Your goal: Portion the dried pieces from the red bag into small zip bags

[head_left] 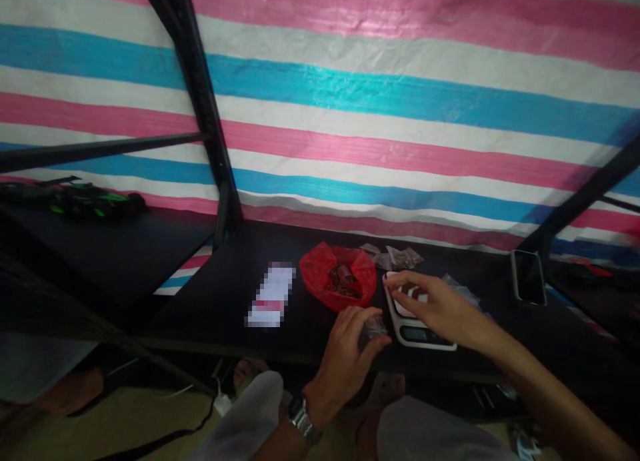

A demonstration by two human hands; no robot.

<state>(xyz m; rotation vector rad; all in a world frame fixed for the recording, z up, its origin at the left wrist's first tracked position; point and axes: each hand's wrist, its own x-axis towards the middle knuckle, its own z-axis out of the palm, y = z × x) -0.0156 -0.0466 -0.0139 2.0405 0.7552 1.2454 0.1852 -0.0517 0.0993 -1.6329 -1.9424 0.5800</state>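
My left hand (pixel 350 348), with a watch on its wrist, is closed around a small clear plastic bag (pixel 374 328) just in front of the table's middle. Its contents are hard to make out. My right hand (pixel 427 302) reaches over a white digital scale (pixel 425 343), fingers extended and apart above its pale weighing plate. The scale's display faces me. Left of the scale sits an opened red plastic bag (pixel 315 284) with small brown pieces (pixel 343 289) inside. A small translucent cup (pixel 345 273) lies on those pieces.
Filled clear packets (pixel 404 256) lie behind the scale, and flat clear bags (pixel 463 289) are to its right. A phone (pixel 529 278) rests at the right, a pixelated bright rectangle (pixel 273 296) at the left. Black frame posts (pixel 210 128) stand before a striped sheet (pixel 380 128).
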